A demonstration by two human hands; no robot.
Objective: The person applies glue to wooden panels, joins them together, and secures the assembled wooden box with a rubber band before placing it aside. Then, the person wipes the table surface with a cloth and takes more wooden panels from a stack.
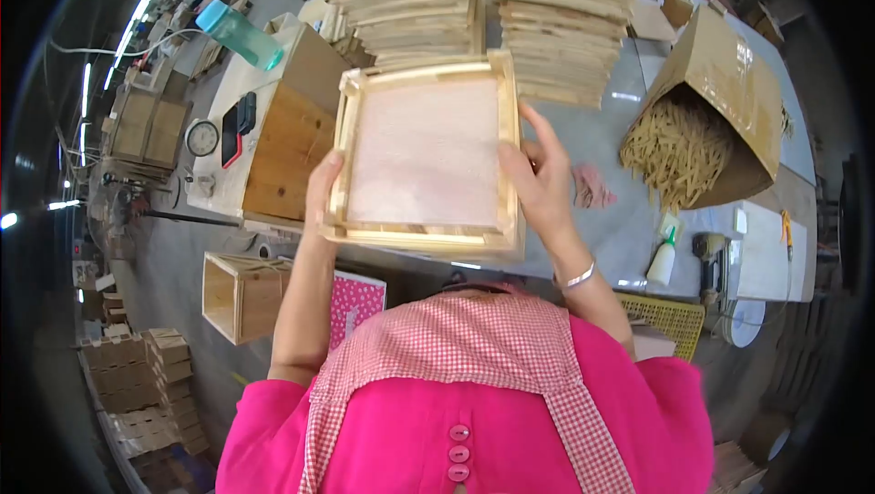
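A square wooden frame (428, 241) with a pale pinkish panel inside is held up in front of my chest, over the edge of the work table. My left hand (324, 184) grips its left side, thumb lying on the rim. On the opposite side my right hand (542, 170) is closed around the edge, with its thumb on the front and a finger stretched up along the side. The undersides of the frame and some fingertips are hidden. A crumpled pink cloth (592, 187) lies on the table just right of my right hand.
Tall stacks of wooden pieces (556, 29) stand behind the frame. To the right are a tipped cardboard box (720, 75) spilling thin wooden strips (679, 148), and a glue bottle (663, 262). At left, a teal bottle (241, 34) and a phone (231, 148) rest on a wooden cabinet (292, 152).
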